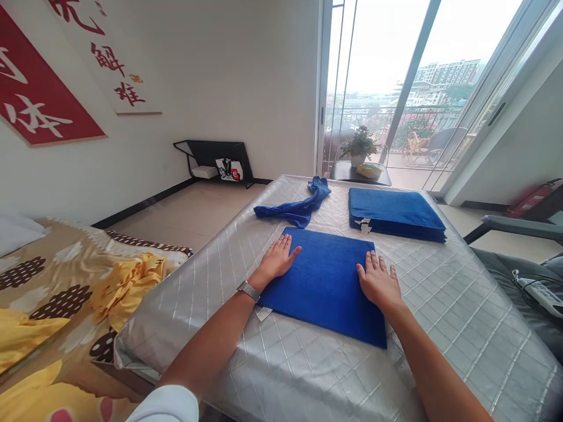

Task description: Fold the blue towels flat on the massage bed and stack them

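Note:
A blue towel lies flat on the silver quilted table cover, with a white tag poking out at its near left corner. My left hand rests on its left edge, fingers stretched out and thumb apart. On the right edge lies my right hand, also flat with fingers spread. Behind the flat towel is a crumpled blue towel, twisted into a loose strip. A stack of folded blue towels sits at the far right, with white tags at its near left corner.
A bed with a patterned blanket and yellow cloth is at the left. Beyond the table, a small stand holds a potted plant by the glass door. At the right, a power strip lies on a dark chair.

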`<state>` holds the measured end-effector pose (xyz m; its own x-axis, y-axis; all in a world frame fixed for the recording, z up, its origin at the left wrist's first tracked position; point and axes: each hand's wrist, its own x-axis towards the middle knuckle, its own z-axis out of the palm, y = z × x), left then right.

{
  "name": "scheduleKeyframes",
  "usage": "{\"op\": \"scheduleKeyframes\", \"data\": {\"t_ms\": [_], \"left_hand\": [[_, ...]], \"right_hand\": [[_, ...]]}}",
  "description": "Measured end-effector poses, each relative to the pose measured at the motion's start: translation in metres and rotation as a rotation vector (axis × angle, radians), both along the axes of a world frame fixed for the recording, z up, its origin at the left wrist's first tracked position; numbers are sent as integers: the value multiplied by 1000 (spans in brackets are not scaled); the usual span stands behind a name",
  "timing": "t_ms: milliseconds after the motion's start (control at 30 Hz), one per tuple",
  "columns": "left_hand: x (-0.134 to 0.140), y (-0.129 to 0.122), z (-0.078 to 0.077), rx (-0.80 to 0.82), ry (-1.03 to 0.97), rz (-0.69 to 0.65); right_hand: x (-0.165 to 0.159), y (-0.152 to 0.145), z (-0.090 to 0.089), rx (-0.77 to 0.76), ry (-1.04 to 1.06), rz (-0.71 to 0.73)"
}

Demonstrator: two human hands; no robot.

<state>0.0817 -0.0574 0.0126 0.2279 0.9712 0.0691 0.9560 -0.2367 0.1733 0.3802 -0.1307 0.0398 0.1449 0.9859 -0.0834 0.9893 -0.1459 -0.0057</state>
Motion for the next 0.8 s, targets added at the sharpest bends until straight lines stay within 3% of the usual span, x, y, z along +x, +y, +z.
{"op": "scheduleKeyframes", "data": {"t_ms": [400,800], "left_hand": [[2,0,1,3,-35,6],[0,1,-2,-4,-21,0]], "right_hand": [[-1,-1,-4,4,12,-7],[7,-25,0,10,-11,37]]}}
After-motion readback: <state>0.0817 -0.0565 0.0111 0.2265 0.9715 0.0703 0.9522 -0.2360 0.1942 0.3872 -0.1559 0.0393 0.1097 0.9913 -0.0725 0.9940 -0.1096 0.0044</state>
